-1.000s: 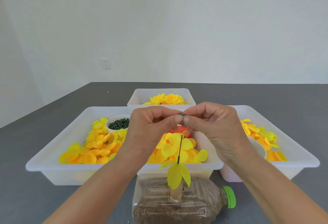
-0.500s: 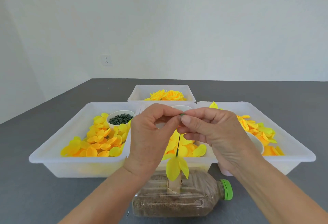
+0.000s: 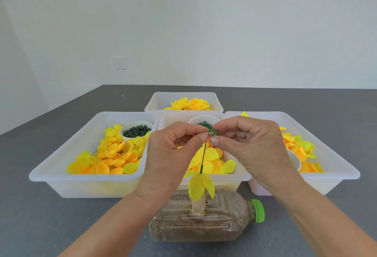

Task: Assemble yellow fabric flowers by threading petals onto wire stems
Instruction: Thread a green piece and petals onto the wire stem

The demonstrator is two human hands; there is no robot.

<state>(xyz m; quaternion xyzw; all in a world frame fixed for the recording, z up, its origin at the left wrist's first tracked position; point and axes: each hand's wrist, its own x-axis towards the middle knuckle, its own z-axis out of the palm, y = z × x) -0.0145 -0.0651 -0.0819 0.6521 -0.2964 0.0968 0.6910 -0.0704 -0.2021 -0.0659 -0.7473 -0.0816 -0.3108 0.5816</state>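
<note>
The left hand (image 3: 169, 154) pinches the top of a thin dark green wire stem (image 3: 203, 158) between thumb and forefinger, its other fingers curled into the palm, while the right hand (image 3: 253, 148) meets it fingertip to fingertip and pinches a small green lacy plastic ring (image 3: 213, 133) at the same spot, its remaining fingers loosely bent behind; whether the ring already sits on the wire cannot be told, since the fingertips cover the join. The stem runs straight down to a cluster of drooping yellow fabric petals (image 3: 201, 185), soft and leaf-shaped, which hang over a short tan cardboard tube (image 3: 197, 205) standing in a cut opening of a clear ribbed plastic bottle with a green screw cap (image 3: 230, 222), lying on its side and filled with brown grainy matter. Behind the hands, on the dark grey table (image 3: 30, 205), stand 4 translucent white plastic trays: the left tray (image 3: 61, 159) holds a heap of round yellow and orange fabric discs (image 3: 110, 154) and a white cup of small dark green pieces (image 3: 136, 131); the middle tray (image 3: 240, 175) is largely hidden by the hands, as is a white cup in it (image 3: 201, 119); the right tray (image 3: 336, 161) is partly covered by the right wrist; the far tray (image 3: 155, 101) shows finished yellow fabric flowers (image 3: 189, 103) with ruffled layers
</note>
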